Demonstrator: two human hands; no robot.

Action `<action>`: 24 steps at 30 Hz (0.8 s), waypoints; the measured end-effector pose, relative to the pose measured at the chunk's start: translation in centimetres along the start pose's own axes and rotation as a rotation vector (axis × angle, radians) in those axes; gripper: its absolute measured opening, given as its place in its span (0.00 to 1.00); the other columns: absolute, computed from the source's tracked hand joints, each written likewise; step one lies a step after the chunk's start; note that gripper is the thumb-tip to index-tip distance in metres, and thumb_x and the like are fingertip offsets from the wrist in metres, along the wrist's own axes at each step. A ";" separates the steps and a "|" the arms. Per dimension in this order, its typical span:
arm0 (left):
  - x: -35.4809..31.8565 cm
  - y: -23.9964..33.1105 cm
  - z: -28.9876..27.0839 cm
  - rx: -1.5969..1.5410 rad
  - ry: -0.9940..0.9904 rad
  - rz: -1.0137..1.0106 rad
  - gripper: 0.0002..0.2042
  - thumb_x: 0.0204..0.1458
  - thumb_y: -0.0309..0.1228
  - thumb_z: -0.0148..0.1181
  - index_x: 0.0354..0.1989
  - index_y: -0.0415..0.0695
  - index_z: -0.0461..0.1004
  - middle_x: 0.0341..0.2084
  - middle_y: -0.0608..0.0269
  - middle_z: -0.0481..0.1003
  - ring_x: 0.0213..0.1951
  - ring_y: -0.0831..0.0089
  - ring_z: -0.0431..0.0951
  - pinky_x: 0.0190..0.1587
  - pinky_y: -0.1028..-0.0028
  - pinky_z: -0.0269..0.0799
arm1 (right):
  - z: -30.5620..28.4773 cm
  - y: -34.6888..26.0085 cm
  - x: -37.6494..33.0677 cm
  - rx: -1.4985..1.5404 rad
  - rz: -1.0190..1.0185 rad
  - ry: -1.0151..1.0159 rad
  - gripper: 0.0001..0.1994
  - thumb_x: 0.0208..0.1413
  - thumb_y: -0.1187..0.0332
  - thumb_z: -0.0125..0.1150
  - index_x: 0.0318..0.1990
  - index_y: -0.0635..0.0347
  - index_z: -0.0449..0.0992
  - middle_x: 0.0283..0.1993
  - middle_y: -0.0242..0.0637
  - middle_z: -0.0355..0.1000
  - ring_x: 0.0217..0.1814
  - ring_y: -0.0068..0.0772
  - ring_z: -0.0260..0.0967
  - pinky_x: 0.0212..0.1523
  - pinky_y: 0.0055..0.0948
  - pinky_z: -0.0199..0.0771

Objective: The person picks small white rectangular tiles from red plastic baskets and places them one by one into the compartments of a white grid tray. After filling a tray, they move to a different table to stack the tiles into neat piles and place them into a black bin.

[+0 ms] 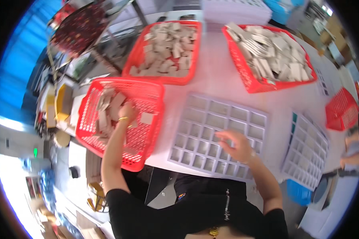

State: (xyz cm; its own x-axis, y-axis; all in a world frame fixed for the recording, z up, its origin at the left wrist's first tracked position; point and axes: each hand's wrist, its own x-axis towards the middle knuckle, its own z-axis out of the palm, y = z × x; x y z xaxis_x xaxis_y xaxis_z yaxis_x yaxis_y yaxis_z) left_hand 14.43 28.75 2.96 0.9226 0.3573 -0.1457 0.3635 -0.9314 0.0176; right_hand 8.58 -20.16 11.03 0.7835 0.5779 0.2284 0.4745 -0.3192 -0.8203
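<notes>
My left hand, a gold bracelet at its wrist, reaches into the near-left red plastic basket. It is among flat whitish pieces; blur and the pieces hide whether its fingers hold any. A single pale piece lies to its right on the basket floor. Over a pale lilac tray divided into many compartments hovers my right hand. Its fingers are loosely bent, with a gap between thumb and fingertips, and nothing shows between them. The compartments look pale inside; small contents cannot be made out.
Behind stand two more red baskets, one at far left and one at far right, both full of whitish pieces. A second compartment tray lies right. Beyond it are a small red basket and another person's hand.
</notes>
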 end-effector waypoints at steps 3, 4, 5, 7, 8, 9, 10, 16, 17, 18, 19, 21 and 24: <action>-0.8 1.0 0.5 -0.103 -0.099 0.186 0.29 0.40 0.45 0.64 0.51 0.48 0.66 0.44 0.49 0.73 0.46 0.56 0.74 0.47 0.59 0.70 | -1.6 1.6 -3.7 0.028 0.162 0.099 0.12 0.51 0.73 0.57 0.44 0.62 0.73 0.37 0.39 0.73 0.35 0.31 0.73 0.39 0.27 0.71; -1.0 1.0 1.3 -0.121 -0.157 0.313 0.31 0.39 0.46 0.65 0.52 0.49 0.66 0.46 0.49 0.71 0.48 0.57 0.73 0.47 0.60 0.70 | -2.5 1.6 -4.9 0.028 0.232 0.121 0.11 0.51 0.73 0.57 0.44 0.63 0.73 0.37 0.38 0.74 0.35 0.30 0.72 0.39 0.26 0.71; -1.3 0.9 1.8 -0.137 -0.215 0.441 0.33 0.37 0.46 0.67 0.54 0.50 0.65 0.48 0.48 0.70 0.50 0.58 0.72 0.48 0.60 0.70 | -2.8 2.2 -6.4 0.033 0.294 0.134 0.11 0.51 0.73 0.57 0.43 0.63 0.73 0.37 0.38 0.74 0.35 0.29 0.72 0.39 0.26 0.71; -2.6 2.6 1.5 -0.053 -0.181 0.450 0.32 0.37 0.44 0.67 0.53 0.50 0.66 0.47 0.49 0.71 0.48 0.58 0.73 0.49 0.61 0.70 | -3.5 3.6 -9.2 0.031 0.430 0.175 0.11 0.52 0.73 0.56 0.43 0.63 0.73 0.36 0.38 0.74 0.36 0.28 0.72 0.39 0.26 0.71; -3.0 3.0 1.2 -0.006 -0.166 0.449 0.32 0.37 0.43 0.67 0.53 0.50 0.66 0.47 0.49 0.71 0.48 0.58 0.73 0.50 0.61 0.70 | -3.7 4.0 -10.1 0.039 0.464 0.193 0.11 0.52 0.73 0.56 0.43 0.63 0.73 0.37 0.37 0.74 0.36 0.27 0.72 0.39 0.25 0.71; -3.0 2.8 1.5 0.034 -0.149 0.482 0.31 0.37 0.44 0.67 0.53 0.51 0.67 0.46 0.49 0.72 0.47 0.59 0.74 0.49 0.62 0.71 | -3.8 4.2 -10.9 0.055 0.499 0.204 0.10 0.53 0.73 0.55 0.43 0.63 0.74 0.37 0.37 0.74 0.37 0.27 0.72 0.39 0.25 0.71; -2.9 2.3 1.8 0.074 -0.132 0.514 0.30 0.37 0.44 0.67 0.52 0.51 0.68 0.46 0.49 0.72 0.46 0.59 0.75 0.48 0.62 0.71 | -3.6 4.5 -11.3 0.071 0.533 0.215 0.10 0.53 0.72 0.55 0.43 0.63 0.74 0.37 0.37 0.74 0.37 0.26 0.72 0.39 0.25 0.71; -3.4 -0.4 0.1 0.028 0.103 0.383 0.14 0.47 0.39 0.59 0.44 0.54 0.73 0.31 0.56 0.76 0.34 0.61 0.77 0.35 0.63 0.73 | -1.1 3.3 -7.3 0.155 0.376 0.116 0.11 0.55 0.70 0.55 0.45 0.63 0.73 0.38 0.36 0.73 0.38 0.23 0.71 0.40 0.23 0.70; -4.0 0.7 -1.3 0.033 0.308 0.333 0.10 0.50 0.36 0.56 0.41 0.53 0.74 0.27 0.57 0.76 0.31 0.61 0.77 0.31 0.63 0.72 | -0.5 2.9 -6.5 0.159 0.331 0.080 0.12 0.55 0.70 0.55 0.47 0.63 0.72 0.40 0.36 0.73 0.38 0.23 0.70 0.40 0.24 0.71; -4.4 0.9 -2.4 0.003 0.524 0.280 0.07 0.49 0.33 0.58 0.36 0.48 0.75 0.28 0.55 0.76 0.27 0.60 0.77 0.26 0.63 0.71 | 0.1 2.3 -5.5 0.245 0.340 0.024 0.15 0.55 0.71 0.54 0.50 0.61 0.69 0.40 0.36 0.72 0.38 0.23 0.70 0.39 0.24 0.71; -5.7 4.0 -5.5 -0.283 0.819 0.425 0.07 0.40 0.26 0.63 0.28 0.47 0.73 0.21 0.59 0.72 0.24 0.60 0.73 0.22 0.65 0.69 | 0.7 1.8 -4.9 0.329 0.355 -0.026 0.18 0.56 0.71 0.54 0.54 0.60 0.66 0.41 0.36 0.71 0.37 0.23 0.70 0.38 0.24 0.72; -8.8 10.1 -10.8 -0.386 0.868 0.686 0.08 0.37 0.26 0.63 0.28 0.47 0.73 0.20 0.62 0.70 0.21 0.63 0.71 0.19 0.66 0.67 | 3.1 1.9 -3.9 0.753 0.370 0.062 0.22 0.59 0.68 0.51 0.60 0.58 0.58 0.42 0.37 0.70 0.37 0.23 0.70 0.35 0.22 0.71; -12.9 16.4 -10.7 -0.262 0.738 1.115 0.10 0.35 0.28 0.63 0.30 0.48 0.74 0.25 0.65 0.70 0.23 0.67 0.72 0.20 0.68 0.68 | 2.4 -0.3 -0.8 1.162 0.548 0.042 0.22 0.60 0.65 0.49 0.60 0.58 0.56 0.39 0.36 0.70 0.36 0.23 0.70 0.28 0.21 0.70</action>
State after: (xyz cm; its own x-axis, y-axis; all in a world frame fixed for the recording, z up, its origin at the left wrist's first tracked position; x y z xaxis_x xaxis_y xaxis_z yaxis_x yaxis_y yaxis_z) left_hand 9.86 9.58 15.73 0.5639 -0.5390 0.6257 -0.6761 -0.7364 -0.0251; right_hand 6.85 -18.67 9.83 0.7861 0.5492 -0.2836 -0.5223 0.3449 -0.7799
